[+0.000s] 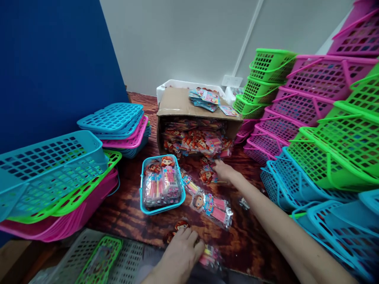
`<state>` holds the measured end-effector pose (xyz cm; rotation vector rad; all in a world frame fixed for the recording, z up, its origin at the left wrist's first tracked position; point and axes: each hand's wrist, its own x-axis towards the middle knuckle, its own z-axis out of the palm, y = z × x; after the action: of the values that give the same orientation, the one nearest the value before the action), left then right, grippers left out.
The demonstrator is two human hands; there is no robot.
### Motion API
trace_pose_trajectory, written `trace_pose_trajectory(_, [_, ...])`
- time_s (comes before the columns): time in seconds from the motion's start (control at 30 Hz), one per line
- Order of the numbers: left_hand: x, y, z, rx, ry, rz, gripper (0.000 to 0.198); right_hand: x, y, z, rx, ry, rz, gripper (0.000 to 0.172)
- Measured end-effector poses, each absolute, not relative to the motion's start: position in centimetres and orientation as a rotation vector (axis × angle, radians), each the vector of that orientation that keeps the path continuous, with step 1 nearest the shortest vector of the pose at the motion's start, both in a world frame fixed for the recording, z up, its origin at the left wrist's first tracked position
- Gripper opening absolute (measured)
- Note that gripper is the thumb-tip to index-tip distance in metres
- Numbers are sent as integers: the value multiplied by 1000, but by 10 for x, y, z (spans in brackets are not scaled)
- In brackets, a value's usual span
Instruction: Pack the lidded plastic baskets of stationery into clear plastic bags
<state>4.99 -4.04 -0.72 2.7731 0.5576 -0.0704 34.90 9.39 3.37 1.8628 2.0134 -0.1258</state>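
My left hand (182, 252) lies at the near edge of the brown wooden floor, fingers curled down onto a plastic packet of cartoon-girl stationery (207, 258). My right hand (222, 169) reaches forward to the loose packets (207, 173) spilled at the mouth of a cardboard box (174, 103) lying on its side, its fingers closing on one. A small blue basket (144, 205) between my hands holds several packets. Another packet (214, 207) lies loose beside it.
Stacks of green, pink and blue plastic baskets (310, 114) fill the right side. Basket lids (115, 122) and larger baskets (53, 173) pile up on the left. More packets (205, 98) sit on top of the box. A blue wall stands on the left.
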Motion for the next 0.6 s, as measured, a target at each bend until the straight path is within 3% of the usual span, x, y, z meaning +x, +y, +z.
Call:
trace_pose_trajectory(0.33, [53,-42,-20,2829,577,51,15,341,116,36,1858,2046,-136,23])
trace_pose_trajectory(0.6, [52,-43,-10,2813,564,42,16,316,45,35,2056,2069,-36,32])
